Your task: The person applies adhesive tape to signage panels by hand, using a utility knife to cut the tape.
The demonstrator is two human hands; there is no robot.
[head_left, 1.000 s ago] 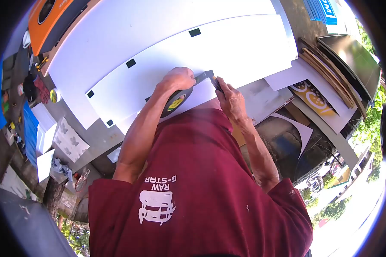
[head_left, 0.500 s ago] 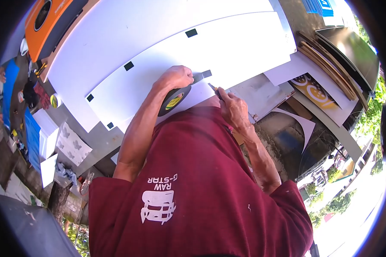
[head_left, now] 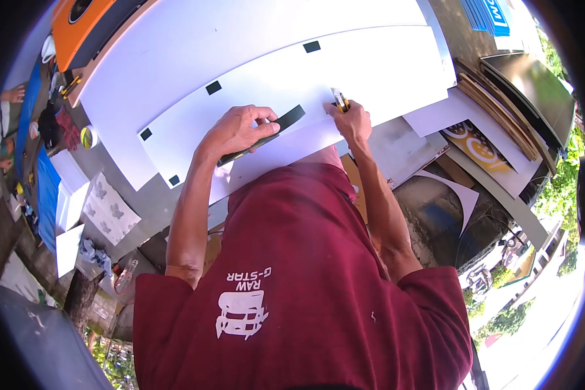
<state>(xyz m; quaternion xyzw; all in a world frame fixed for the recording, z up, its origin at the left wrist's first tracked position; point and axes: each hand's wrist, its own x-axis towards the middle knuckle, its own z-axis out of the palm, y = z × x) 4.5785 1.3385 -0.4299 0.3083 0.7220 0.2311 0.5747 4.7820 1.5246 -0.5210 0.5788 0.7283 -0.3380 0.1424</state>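
Observation:
My left hand [head_left: 237,133] is closed on a roll of black tape, which is mostly hidden under it. From its fingers a loose strip of black tape [head_left: 291,118] sticks out to the right, over the white panel [head_left: 383,71]. To the right of the strip's end, my right hand [head_left: 352,123] grips a utility knife [head_left: 339,99] with its tip pointing away from me. Several black tape squares are stuck on the panel, among them one near the far edge [head_left: 312,47] and one further left [head_left: 214,87].
A larger white sheet [head_left: 123,97] lies beneath the panel. An orange box-like object [head_left: 91,29] stands at the far left. Wooden strips [head_left: 497,117] and a printed board [head_left: 478,146] are stacked at right. Another person's hand [head_left: 13,94] shows at the left edge.
My left hand has turned over the roll, so its label is now hidden, and the tape strip points up to the right. My right hand has moved away with the knife, further over the panel.

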